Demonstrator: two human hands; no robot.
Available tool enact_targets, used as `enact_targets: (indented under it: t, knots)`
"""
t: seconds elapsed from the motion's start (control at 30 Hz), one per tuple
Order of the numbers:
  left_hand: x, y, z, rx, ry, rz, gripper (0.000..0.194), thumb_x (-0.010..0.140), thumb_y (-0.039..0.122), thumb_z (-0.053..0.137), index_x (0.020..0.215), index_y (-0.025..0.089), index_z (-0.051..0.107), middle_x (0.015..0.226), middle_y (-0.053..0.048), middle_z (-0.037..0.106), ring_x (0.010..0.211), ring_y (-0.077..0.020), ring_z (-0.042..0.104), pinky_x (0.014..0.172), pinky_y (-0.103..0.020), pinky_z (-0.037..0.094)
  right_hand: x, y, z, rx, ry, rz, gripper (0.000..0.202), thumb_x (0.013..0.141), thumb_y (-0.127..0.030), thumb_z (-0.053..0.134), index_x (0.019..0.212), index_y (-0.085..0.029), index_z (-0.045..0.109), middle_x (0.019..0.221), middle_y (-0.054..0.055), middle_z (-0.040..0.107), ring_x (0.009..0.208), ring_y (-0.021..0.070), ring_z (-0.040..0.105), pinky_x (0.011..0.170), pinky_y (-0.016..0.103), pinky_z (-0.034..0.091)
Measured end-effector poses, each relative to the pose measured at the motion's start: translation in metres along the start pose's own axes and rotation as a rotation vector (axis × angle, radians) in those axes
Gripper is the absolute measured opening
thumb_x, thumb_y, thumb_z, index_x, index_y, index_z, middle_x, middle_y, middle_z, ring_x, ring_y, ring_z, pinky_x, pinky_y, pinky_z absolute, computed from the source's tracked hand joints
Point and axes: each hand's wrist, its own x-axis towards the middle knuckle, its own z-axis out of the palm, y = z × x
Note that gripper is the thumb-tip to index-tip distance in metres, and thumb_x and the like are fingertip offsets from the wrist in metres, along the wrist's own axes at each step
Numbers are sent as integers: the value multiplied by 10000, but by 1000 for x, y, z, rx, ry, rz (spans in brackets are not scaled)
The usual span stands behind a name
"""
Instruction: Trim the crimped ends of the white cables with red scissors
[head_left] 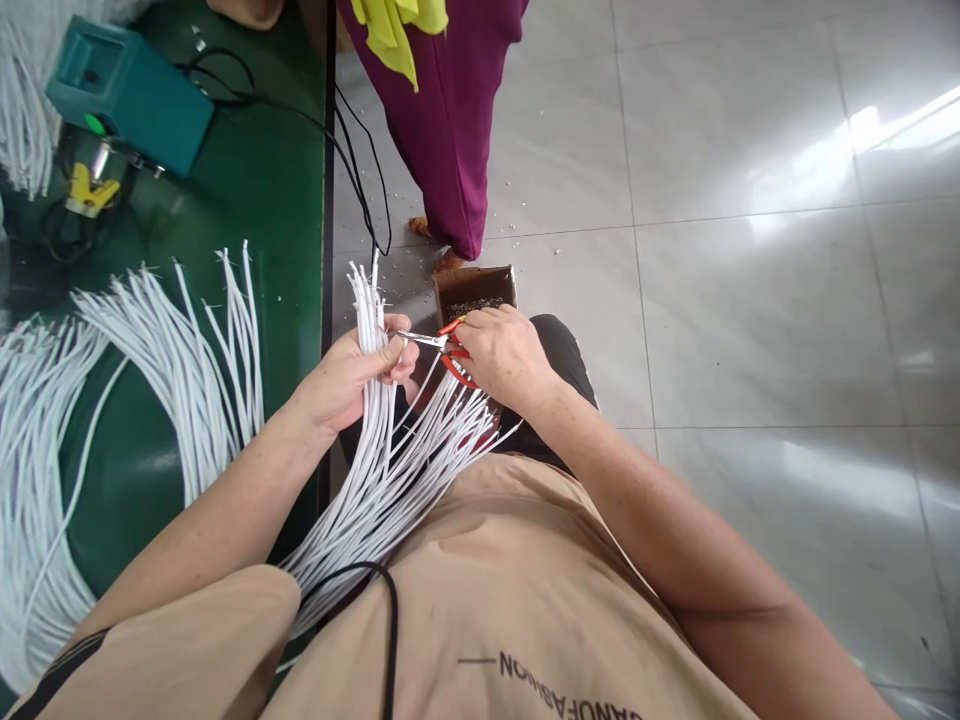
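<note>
My left hand [356, 375] is wrapped round a bundle of white cables [373, 420] near their cut ends, which stick up above the fingers. In my right hand [506, 355] are scissors with red handles [459, 352]. Their metal blades point left and reach the fingertips of my left hand; whether a strand lies between them is too small to tell. A second fan of white cables [450, 430] spreads below the scissors, across my lap, with thin ends showing.
More white cable bundles [169, 380] lie on the green table [285, 200] at left, beside a teal machine [139, 95] with black cords. A cardboard box [513, 285] with scraps stands on the tiled floor. A person in purple trousers [457, 120] is ahead.
</note>
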Motion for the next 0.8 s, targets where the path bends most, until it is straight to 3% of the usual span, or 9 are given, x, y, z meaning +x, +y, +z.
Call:
enact_targets:
  t: [0.1,0.17,0.3,0.4,0.5,0.6,0.7,0.8]
  knots:
    - [-1,0,1,-5,6,-6,240,752,155,729,942,165,582,641,11,559,511,-48,443,513,-175,361,-1,1,2,24,37,22,269,900,-188,458,711,-141,644,720,61,634,694,167,529,689,333,296]
    - [-1,1,3,-5,11,-12,244,750,157,731,941,167,580,642,12,560,514,-49,447,511,-173,361,-1,0,2,161,60,102,269,884,-230,506,657,-142,621,684,45,608,655,144,497,658,317,302]
    - [-2,2,7,52,61,21,276,728,174,751,947,174,582,654,1,595,534,-68,493,498,-176,365,6,-10,-5,790,35,390,366,842,-456,575,631,-157,584,582,-20,513,555,95,430,549,259,306]
    - [-1,1,9,137,106,62,343,713,197,770,997,176,579,664,-6,627,554,-86,547,503,-179,391,13,-21,-12,1283,-96,415,385,810,-522,588,674,-162,595,581,-31,536,521,89,465,536,246,357]
    - [-1,1,10,221,139,79,398,705,214,780,1045,175,576,672,-3,641,588,-104,596,525,-182,429,17,-29,-13,1561,-95,424,321,731,-464,692,708,-159,594,593,-23,578,542,116,555,564,259,429]
    - [-3,4,8,267,121,59,439,689,175,780,1088,161,598,797,-26,678,723,-135,653,640,-216,508,15,-32,-6,1593,31,561,270,706,-400,719,724,-155,608,599,-20,586,566,120,571,578,258,452]
    - [-5,11,5,306,58,-21,485,699,126,746,1165,155,615,1027,-78,679,921,-174,655,757,-261,547,12,-31,0,1466,210,713,203,768,-356,648,782,-153,659,633,-22,578,566,91,510,578,238,427]
    - [-6,13,4,309,104,-40,523,706,118,738,1209,182,609,1073,-61,643,957,-173,642,805,-318,572,10,-31,1,1220,401,698,207,832,-316,561,903,-166,683,749,-1,614,658,98,521,646,234,433]
